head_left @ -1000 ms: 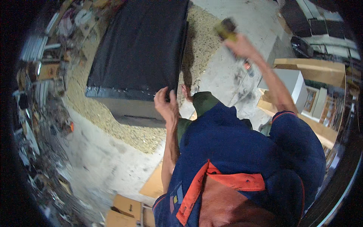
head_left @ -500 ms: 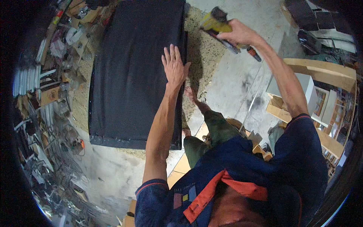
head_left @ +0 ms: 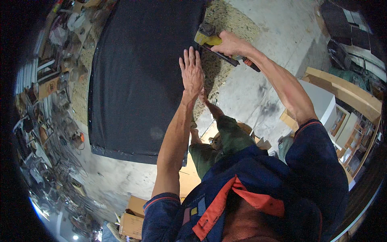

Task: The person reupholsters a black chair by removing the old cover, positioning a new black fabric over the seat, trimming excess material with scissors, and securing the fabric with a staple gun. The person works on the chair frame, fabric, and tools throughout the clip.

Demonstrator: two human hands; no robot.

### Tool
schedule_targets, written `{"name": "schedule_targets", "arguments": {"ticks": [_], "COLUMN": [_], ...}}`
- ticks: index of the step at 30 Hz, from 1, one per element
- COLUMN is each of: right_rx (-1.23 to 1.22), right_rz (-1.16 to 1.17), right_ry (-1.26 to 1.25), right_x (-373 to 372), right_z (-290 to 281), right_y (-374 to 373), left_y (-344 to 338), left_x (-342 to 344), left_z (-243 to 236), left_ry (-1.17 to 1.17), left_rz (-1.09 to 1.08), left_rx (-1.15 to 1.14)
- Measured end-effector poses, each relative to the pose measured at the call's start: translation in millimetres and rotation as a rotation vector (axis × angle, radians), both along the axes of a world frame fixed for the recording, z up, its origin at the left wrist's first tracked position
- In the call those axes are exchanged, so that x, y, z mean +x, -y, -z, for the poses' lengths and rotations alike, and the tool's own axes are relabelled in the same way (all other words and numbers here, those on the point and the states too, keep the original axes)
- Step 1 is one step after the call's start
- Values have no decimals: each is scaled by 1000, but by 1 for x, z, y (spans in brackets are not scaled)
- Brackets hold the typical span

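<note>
A long panel covered in black fabric [head_left: 137, 88] lies before me, its cloth folded over along the near edge. My left hand [head_left: 192, 74] rests flat on the fabric by the right edge, fingers stretched out and holding nothing. My right hand [head_left: 231, 43] is wrapped round the handle of a yellow and black pneumatic staple gun [head_left: 206, 37]. The gun's head is at the panel's right edge, just beyond my left fingertips. Whether its nose touches the cloth I cannot tell. An orange-tipped fitting [head_left: 252, 65] sits at its rear end.
Speckled matting [head_left: 229, 24] lies under the panel on the grey concrete floor [head_left: 278, 44]. Clutter of metal parts and cables [head_left: 52, 133] lines the left side. A wooden frame and white cabinet [head_left: 322, 99] stand at the right. Cardboard boxes [head_left: 132, 224] are near my left elbow.
My right hand has brought the staple gun left and down to the panel's right edge. My left hand stays flat on the fabric. The view has shifted slightly.
</note>
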State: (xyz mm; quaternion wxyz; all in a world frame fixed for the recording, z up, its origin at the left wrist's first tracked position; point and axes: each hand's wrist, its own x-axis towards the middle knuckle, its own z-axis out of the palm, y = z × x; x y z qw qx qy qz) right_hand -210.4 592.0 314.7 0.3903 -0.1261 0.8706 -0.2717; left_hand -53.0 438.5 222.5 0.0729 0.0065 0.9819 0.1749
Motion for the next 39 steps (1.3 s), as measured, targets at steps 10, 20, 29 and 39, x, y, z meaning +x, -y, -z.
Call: {"name": "schedule_targets", "arguments": {"ticks": [10,20,29,39], "right_rx": [35,-89,-43,88], "right_rz": [-43,-141,-147,-265], "right_ry": [69,234,332,416], "right_x": [8,16,-14,12], "right_z": [9,-11,-63,-48], "right_y": [5,24,60,77], "left_y": [-12,-26,-28,-34], "left_x": [32,59,58,56], "left_z": [-9,-22,-24,-27], "left_ry": [-191,-159,-114,-181], "left_rz": [-264,-680,-843,-922], "left_rx": [254,221,362,363]}}
